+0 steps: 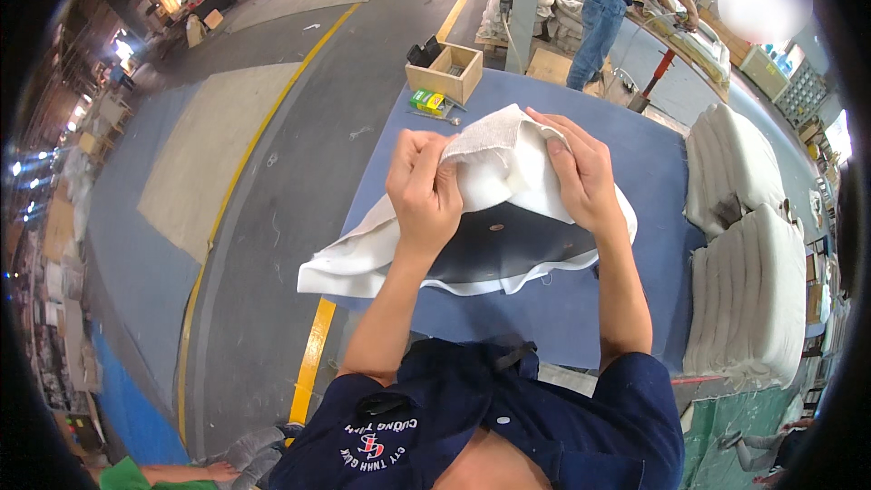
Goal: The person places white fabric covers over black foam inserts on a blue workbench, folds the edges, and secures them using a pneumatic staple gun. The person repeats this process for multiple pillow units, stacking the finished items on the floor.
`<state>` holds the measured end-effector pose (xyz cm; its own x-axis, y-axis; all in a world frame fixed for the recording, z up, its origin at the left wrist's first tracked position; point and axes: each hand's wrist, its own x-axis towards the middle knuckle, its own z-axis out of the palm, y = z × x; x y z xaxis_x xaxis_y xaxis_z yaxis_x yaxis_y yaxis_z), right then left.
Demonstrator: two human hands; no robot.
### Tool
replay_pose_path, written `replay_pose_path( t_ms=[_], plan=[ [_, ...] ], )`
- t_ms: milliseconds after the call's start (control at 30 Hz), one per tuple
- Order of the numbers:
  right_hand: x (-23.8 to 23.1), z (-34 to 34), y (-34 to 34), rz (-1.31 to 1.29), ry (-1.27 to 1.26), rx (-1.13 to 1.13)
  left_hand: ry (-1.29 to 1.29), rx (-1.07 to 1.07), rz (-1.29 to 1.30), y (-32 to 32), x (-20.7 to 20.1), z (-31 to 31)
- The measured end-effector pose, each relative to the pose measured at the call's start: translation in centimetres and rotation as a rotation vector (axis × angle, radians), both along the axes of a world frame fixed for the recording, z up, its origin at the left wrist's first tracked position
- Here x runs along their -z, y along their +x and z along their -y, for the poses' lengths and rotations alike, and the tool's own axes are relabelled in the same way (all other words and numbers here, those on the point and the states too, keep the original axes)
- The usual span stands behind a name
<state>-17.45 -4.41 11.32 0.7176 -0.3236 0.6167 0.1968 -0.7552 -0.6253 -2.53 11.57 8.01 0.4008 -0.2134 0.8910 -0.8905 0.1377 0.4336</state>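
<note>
A dark board with small round spots lies under white padding and light grey woven fabric on the blue-topped table. My left hand pinches the fabric's edge at the far side, its fingers curled. My right hand grips the fabric and padding at the far right corner, thumb toward me. Between my hands the fabric is lifted and folded to a peak, showing the white underside. Padding also spreads out flat to the left and along the near edge of the board.
On the far part of the table are a wooden box with black items and a small green-yellow box. White cushions are stacked at the right. A co-worker stands behind a post at another bench.
</note>
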Motion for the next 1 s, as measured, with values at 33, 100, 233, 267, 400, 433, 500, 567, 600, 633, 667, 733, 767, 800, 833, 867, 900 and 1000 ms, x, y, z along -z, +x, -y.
replay_pose_path(
  t_ms=[33, 100, 233, 267, 400, 433, 500, 567, 600, 633, 667, 733, 767, 800, 833, 867, 900, 1000],
  plan=[
    [-0.2, -0.2, 0.3, 0.028, -0.009, -0.001, 0.0, -0.003, -0.022, 0.0, 0.3, 0.0],
    [-0.8, -0.7, 0.7, 0.074, -0.028, 0.003, -0.06, 0.019, -0.053, -0.1, 0.5, 0.3],
    [-1.0, -0.4, 0.9, 0.103, 0.01, -0.059, -0.141, 0.083, -0.008, -0.1, 1.2, 0.6],
    [-0.9, -0.2, 1.0, 0.122, 0.005, -0.079, -0.204, 0.115, 0.066, 0.2, 1.7, 1.1],
    [-1.6, -0.8, 1.8, 0.208, -0.043, -0.124, -0.205, 0.14, 0.292, 0.9, 1.6, 1.5],
    [-1.7, -1.2, 2.0, 0.176, -0.083, -0.048, -0.181, 0.156, 0.295, 0.9, 1.6, 1.5],
    [-1.8, -1.8, 2.4, 0.119, -0.104, 0.001, -0.148, 0.128, 0.36, 1.0, 1.5, 1.1],
    [-1.6, -2.4, 3.0, 0.145, -0.138, 0.022, -0.071, 0.103, 0.417, 1.1, 2.6, 0.1],
    [-1.3, -2.3, 3.1, 0.196, -0.229, 0.04, -0.068, 0.108, 0.433, 1.0, 2.6, -0.1],
    [-0.8, -2.2, 3.2, 0.247, -0.32, 0.059, -0.064, 0.114, 0.449, 0.9, 2.5, -0.2],
    [-0.4, -2.2, 3.2, 0.298, -0.411, 0.08, -0.059, 0.121, 0.465, 0.9, 2.4, -0.2],
    [0.1, -2.8, 3.0, 0.368, -0.506, 0.136, -0.017, 0.13, 0.469, 1.1, 2.3, -0.6],
    [0.5, -2.5, 3.0, 0.395, -0.521, 0.116, 0.015, 0.155, 0.454, 1.2, 2.1, -0.6],
    [0.7, -2.4, 2.6, 0.42, -0.538, 0.101, 0.045, 0.185, 0.437, 1.0, 1.4, -1.0],
    [1.0, -2.0, 1.9, 0.419, -0.5, 0.101, 0.2, 0.356, 0.346, 1.1, 0.1, -1.4],
    [1.3, -1.3, 1.0, 0.455, -0.501, 0.09, 0.352, 0.539, 0.259, 1.3, -2.2, -2.1],
    [1.6, -0.7, 0.3, 0.498, -0.497, 0.071, 0.514, 0.708, 0.175, 1.5, -4.4, -2.9],
    [1.7, -0.7, -1.1, 0.522, -0.43, -0.012, 0.909, 1.145, -0.434, 4.1, -8.2, -2.1]
  ],
)
